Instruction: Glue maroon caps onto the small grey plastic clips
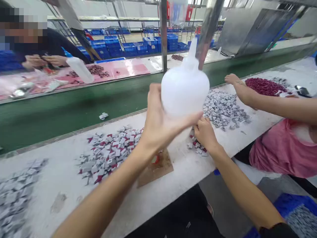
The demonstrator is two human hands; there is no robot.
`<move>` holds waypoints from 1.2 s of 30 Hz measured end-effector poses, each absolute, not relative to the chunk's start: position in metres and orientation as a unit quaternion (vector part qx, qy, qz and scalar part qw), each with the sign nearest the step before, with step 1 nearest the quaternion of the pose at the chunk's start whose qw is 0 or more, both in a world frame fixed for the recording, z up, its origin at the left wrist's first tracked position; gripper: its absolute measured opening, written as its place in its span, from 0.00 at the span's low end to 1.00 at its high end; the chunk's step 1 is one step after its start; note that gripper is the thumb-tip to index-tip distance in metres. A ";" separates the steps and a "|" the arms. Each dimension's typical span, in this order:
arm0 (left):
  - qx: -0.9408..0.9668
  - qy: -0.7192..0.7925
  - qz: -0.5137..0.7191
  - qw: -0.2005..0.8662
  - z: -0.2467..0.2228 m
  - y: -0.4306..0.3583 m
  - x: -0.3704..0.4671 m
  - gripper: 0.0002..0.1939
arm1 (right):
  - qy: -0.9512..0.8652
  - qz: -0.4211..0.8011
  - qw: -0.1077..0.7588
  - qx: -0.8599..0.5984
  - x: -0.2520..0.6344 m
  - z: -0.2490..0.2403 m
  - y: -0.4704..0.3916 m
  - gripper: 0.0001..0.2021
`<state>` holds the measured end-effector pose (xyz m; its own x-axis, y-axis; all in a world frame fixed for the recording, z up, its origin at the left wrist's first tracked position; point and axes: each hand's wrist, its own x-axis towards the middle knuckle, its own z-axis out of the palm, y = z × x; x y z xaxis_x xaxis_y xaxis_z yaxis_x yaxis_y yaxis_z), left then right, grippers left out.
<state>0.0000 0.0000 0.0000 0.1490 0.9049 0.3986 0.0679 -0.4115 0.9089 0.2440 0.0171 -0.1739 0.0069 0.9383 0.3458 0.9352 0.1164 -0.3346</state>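
Observation:
My left hand is wrapped round a white squeeze bottle with a narrow nozzle pointing up, raised above the table. Lower and to the right, my right hand has its fingers curled together beside a small heap of grey-white and dark red pieces. What those fingers hold, if anything, is hidden. Under my left forearm lies a brown board with a small red-orange thing on it. A larger heap of grey-white blocks mixed with dark red pieces spreads to the left of the board.
Grey pieces lie at the left, with another grey heap at the right. A co-worker's arm reaches in near dark red pieces. Beyond the green belt, another person's hands work near a bottle.

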 end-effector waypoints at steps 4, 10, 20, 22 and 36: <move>0.507 0.468 0.507 0.517 -0.030 -0.098 -0.036 0.44 | -0.705 0.012 0.269 -0.656 0.233 -0.174 0.005 0.13; 0.337 0.529 0.496 0.600 -0.077 -0.180 -0.050 0.62 | -0.694 0.014 0.324 -0.642 0.213 -0.154 -0.027 0.20; 0.186 0.449 0.490 0.724 -0.107 -0.209 -0.023 0.52 | -0.503 0.609 0.348 -0.505 0.161 -0.111 -0.192 0.34; 0.171 0.454 0.493 0.722 -0.111 -0.211 -0.016 0.49 | -0.447 0.658 0.327 -0.510 0.157 -0.110 -0.197 0.37; 0.049 0.445 0.483 0.752 -0.111 -0.198 -0.005 0.45 | -0.385 0.647 0.222 -0.620 0.148 -0.081 -0.167 0.44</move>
